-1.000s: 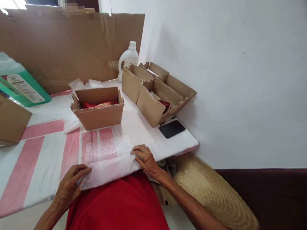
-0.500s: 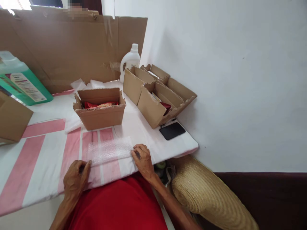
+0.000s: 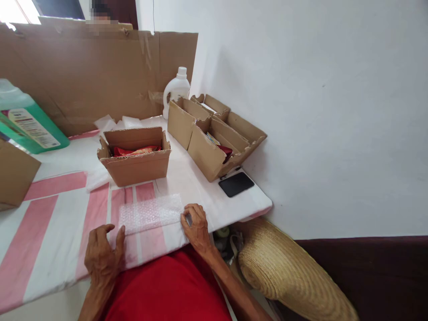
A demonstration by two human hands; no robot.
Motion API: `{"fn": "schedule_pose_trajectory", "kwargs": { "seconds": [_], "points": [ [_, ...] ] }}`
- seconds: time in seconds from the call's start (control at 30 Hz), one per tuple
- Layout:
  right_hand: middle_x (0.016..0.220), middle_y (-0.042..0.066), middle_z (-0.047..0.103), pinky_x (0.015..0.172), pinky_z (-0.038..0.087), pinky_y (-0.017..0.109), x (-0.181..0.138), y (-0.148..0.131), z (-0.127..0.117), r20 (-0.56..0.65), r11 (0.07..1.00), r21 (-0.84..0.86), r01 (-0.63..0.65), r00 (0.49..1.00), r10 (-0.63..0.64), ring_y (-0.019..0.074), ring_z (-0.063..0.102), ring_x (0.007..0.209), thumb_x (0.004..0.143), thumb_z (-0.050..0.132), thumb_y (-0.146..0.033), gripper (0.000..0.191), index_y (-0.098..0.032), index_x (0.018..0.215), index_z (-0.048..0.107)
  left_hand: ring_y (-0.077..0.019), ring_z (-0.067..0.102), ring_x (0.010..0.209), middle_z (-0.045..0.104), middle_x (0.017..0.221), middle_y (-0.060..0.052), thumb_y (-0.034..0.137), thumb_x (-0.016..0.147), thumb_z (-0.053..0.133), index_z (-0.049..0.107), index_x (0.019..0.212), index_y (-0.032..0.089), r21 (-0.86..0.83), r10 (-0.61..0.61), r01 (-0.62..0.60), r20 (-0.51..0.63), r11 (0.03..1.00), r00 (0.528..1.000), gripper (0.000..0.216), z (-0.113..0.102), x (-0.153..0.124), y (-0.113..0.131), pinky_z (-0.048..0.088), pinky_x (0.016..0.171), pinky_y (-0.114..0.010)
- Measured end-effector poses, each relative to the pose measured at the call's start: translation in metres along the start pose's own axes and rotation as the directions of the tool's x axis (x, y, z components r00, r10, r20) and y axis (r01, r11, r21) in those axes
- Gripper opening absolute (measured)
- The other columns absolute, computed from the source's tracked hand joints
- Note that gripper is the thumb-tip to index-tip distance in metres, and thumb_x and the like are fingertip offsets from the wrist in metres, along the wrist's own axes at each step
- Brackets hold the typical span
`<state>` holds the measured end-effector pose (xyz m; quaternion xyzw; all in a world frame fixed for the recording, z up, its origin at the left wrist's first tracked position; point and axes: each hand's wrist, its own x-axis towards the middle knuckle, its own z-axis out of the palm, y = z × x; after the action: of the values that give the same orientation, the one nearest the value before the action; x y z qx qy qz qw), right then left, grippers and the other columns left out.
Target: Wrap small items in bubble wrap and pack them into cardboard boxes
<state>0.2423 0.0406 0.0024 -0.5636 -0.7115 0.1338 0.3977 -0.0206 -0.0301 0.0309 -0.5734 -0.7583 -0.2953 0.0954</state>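
A clear bubble wrap bag [image 3: 150,212] lies flat on the striped cloth near the table's front edge. My right hand [image 3: 197,225] pinches its right end between thumb and fingers. At the bag's left end is my left hand [image 3: 103,249], open, with the thumb spread from the fingers and its tip close to the corner. Whether that thumb touches the plastic I cannot tell. Behind the bag stands an open cardboard box [image 3: 137,167] with red packets [image 3: 133,151] inside.
Several open cardboard boxes [image 3: 207,156] stand at the right, near a phone [image 3: 236,184] and a white jug [image 3: 177,91]. A bottle of green liquid [image 3: 33,120] and another box [image 3: 15,176] are at left. A cardboard panel [image 3: 83,71] rises behind; a woven straw hat [image 3: 284,267] sits below right.
My left hand has opened from its pinch at the bag's left corner, the fingers lifting away from the thumb. My right hand keeps its pinch. The view has shifted slightly.
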Motion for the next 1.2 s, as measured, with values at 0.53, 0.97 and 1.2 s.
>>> {"fn": "schedule_pose_trajectory", "kwargs": {
  "seconds": [0.53,0.97,1.2],
  "points": [
    [0.163,0.017,0.034,0.124,0.025,0.054,-0.005,-0.035,0.019,0.478,0.932,-0.053,0.359,0.828,-0.292,0.0305,0.025,0.153,0.100,0.053,-0.052,0.074,-0.012,0.158,0.030,-0.0300,0.045,0.143,0.051,0.153,-0.011,0.035,0.097,0.049,0.052,0.146,0.021,-0.099,0.643,-0.642,0.251,0.760,0.723,0.050,0.032,-0.017,0.006,0.028,0.118,-0.044],
    [0.166,0.013,0.027,0.124,0.024,0.051,0.020,0.008,-0.002,0.566,0.909,-0.220,0.355,0.805,-0.177,0.0306,0.021,0.155,0.095,0.058,-0.062,0.084,-0.015,0.159,0.029,-0.0256,0.065,0.112,0.072,0.118,-0.011,0.025,0.097,0.052,0.065,0.119,0.018,-0.111,0.735,-0.728,0.138,0.677,0.663,0.026,0.017,0.030,-0.022,0.049,0.091,-0.036],
    [0.155,0.024,0.043,0.113,0.033,0.057,0.051,-0.005,-0.006,0.515,0.828,-0.209,0.520,0.778,-0.359,0.0399,0.037,0.144,0.090,0.064,-0.062,0.079,-0.010,0.147,0.047,-0.0239,0.066,0.097,0.074,0.105,-0.011,0.005,0.093,0.043,0.064,0.116,0.013,-0.062,0.822,-0.822,0.123,0.566,0.557,0.033,0.015,0.040,-0.013,0.048,0.083,-0.035]
  ]
}}
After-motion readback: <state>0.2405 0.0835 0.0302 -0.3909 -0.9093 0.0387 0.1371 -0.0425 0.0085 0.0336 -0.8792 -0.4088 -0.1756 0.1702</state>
